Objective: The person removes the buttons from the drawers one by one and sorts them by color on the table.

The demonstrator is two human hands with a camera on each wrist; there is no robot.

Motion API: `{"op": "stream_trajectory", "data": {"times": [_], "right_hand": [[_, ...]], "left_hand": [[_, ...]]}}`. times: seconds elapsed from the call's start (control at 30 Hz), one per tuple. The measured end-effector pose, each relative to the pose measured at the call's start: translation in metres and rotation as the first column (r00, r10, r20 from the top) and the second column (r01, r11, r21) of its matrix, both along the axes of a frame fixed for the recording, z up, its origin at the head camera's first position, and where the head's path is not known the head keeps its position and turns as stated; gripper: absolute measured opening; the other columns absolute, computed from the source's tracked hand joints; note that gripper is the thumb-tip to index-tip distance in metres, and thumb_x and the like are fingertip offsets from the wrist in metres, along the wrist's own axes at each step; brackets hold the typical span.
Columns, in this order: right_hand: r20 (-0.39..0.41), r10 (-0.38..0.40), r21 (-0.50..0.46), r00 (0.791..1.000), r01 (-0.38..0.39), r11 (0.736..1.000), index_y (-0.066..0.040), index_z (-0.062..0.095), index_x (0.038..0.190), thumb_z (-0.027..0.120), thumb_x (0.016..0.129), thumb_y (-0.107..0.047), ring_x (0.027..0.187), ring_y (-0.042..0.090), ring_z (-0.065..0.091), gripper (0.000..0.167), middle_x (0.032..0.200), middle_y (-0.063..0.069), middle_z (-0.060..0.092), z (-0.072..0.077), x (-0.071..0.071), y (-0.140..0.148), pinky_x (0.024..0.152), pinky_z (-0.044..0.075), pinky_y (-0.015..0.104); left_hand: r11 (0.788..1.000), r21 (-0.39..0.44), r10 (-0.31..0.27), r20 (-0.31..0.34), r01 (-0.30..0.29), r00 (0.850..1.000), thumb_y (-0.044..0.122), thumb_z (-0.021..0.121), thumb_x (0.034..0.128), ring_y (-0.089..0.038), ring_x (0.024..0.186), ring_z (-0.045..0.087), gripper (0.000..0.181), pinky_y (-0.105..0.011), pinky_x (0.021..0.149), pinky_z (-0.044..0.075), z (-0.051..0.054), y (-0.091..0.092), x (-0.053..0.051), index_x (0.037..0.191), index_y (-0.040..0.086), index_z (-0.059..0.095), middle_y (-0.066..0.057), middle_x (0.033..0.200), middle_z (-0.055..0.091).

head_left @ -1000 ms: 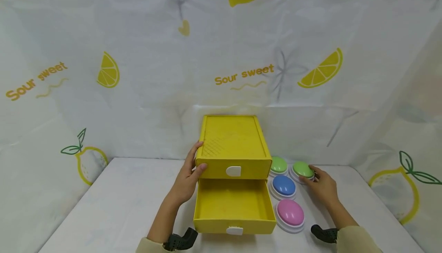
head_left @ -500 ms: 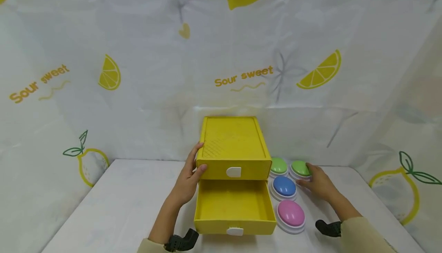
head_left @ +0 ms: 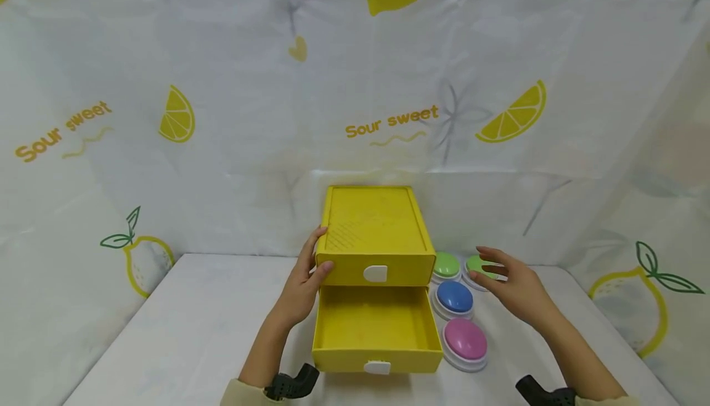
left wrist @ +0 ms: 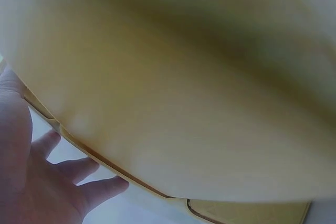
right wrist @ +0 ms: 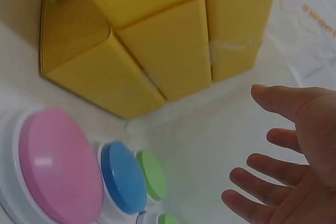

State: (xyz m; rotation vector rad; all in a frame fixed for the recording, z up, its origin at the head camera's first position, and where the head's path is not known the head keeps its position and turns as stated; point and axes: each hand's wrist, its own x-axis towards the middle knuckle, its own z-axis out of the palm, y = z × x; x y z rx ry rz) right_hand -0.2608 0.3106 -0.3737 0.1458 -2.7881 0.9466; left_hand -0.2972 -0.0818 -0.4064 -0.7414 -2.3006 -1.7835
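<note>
White tabletop (head_left: 166, 326): left hand (head_left: 296, 292) grips yellow rectangular two-drawer cabinet (head_left: 377, 218); right hand (head_left: 520, 287), grip loosely spread, empty. Low sideways sweep might shift round green-domed, white-based button (head_left: 474, 265).

one yellow cabinet (head_left: 377, 218), two drawers (head_left: 407, 361), two white handles (head_left: 375, 274); two green dome buttons (head_left: 446, 264), one blue dome button (head_left: 455, 297), one pink dome button (head_left: 465, 338); one left hand (head_left: 296, 292), one right hand (head_left: 519, 285).

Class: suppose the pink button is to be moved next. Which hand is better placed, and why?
Probably the right hand: it holds nothing and is nearer the pink button; the left hand grips the yellow drawer unit.
</note>
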Motion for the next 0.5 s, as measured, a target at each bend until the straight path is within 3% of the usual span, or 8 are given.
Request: {"op": "stream_trajectory", "data": {"times": [0.13, 0.33, 0.4, 0.5], "right_hand": [[-0.040, 0.008, -0.070, 0.999, -0.011, 0.997, -0.009, 0.053, 0.143, 0.067, 0.097, -0.043, 0.118, 0.041, 0.066, 0.060, 0.132, 0.021, 0.065, 0.011, 0.020, -0.020, 0.087, 0.062, 0.041], [-0.135, -0.007, -0.162, 0.991, -0.016, 0.987, -0.014, 0.066, 0.130, 0.073, 0.094, -0.034, 0.096, -0.001, 0.068, 0.042, 0.113, 0.005, 0.075, 0.016, 0.052, -0.045, 0.077, 0.057, 0.014], [-0.164, -0.003, -0.193, 0.986, -0.029, 0.981, -0.016, 0.070, 0.124, 0.075, 0.093, -0.029, 0.089, -0.007, 0.066, 0.035, 0.106, 0.000, 0.077, 0.016, 0.063, -0.053, 0.073, 0.057, 0.015], [-0.183, 0.002, -0.244, 0.983, -0.047, 0.969, -0.017, 0.073, 0.116, 0.078, 0.090, -0.021, 0.082, -0.002, 0.068, 0.026, 0.096, -0.006, 0.077, 0.014, 0.079, -0.065, 0.068, 0.059, 0.020]], "left_hand": [[1.000, 0.001, -0.004, 0.002, 0.004, 1.000, 0.027, 0.046, 0.1089, -0.039, 0.140, 0.048, 0.062, -0.061, 0.110, 0.045, 0.000, 0.000, 0.000, 0.160, 0.042, 0.014, -0.005, 0.170, 0.018], [1.000, 0.009, -0.002, 0.008, 0.002, 1.000, 0.027, 0.047, 0.1086, -0.039, 0.141, 0.047, 0.061, -0.061, 0.110, 0.044, 0.000, -0.001, 0.000, 0.159, 0.043, 0.016, -0.007, 0.168, 0.022], [1.000, 0.015, -0.007, 0.002, 0.007, 1.000, 0.027, 0.047, 0.1087, -0.039, 0.142, 0.046, 0.061, -0.061, 0.110, 0.044, 0.000, -0.001, 0.000, 0.159, 0.042, 0.016, -0.006, 0.169, 0.020], [1.000, 0.023, -0.018, -0.005, 0.018, 1.000, 0.026, 0.047, 0.1087, -0.038, 0.145, 0.043, 0.061, -0.062, 0.111, 0.043, 0.001, 0.000, 0.000, 0.159, 0.042, 0.017, -0.005, 0.170, 0.018]]}}
